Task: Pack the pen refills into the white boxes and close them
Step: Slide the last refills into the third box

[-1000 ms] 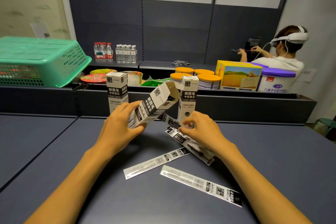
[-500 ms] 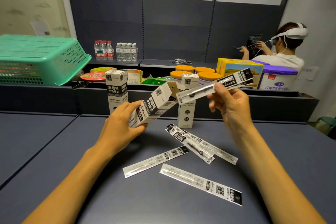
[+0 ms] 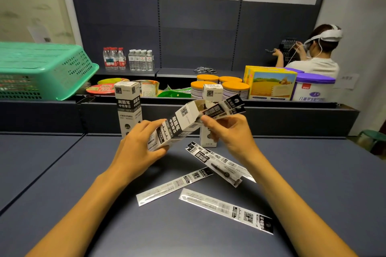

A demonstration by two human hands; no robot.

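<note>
Head view, looking down on a dark grey bench (image 3: 62, 173). Left hand (image 3: 140, 148) grips a white box (image 3: 175, 127) by its lower end, fingers curled round it; box is tilted, open mouth pointing to 2 o'clock. Right hand (image 3: 227, 131) pinches a packaged pen refill (image 3: 225, 108) between thumb and fingers, one end of the refill at the box's open mouth, the other sticking out toward 2 o'clock.

Two more white boxes stand upright on the bench: one (image 3: 127, 106) at 11 o'clock of the left hand, flap shut; the other (image 3: 211, 94) behind the right hand, partly hidden.

Loose refills lie flat on the bench at 6 o'clock of the hands: two overlapping ones (image 3: 217, 162) just below the right hand, one (image 3: 173, 185) near the left forearm, one (image 3: 225, 208) nearest the camera.

At 12 o'clock, a shelf with water bottles (image 3: 127, 58), orange-lidded tubs (image 3: 221, 85), a yellow carton (image 3: 271, 83). Green basket (image 3: 41, 69) at 10 o'clock. A second person (image 3: 317, 56) in a white headset at 2 o'clock, back turned.
</note>
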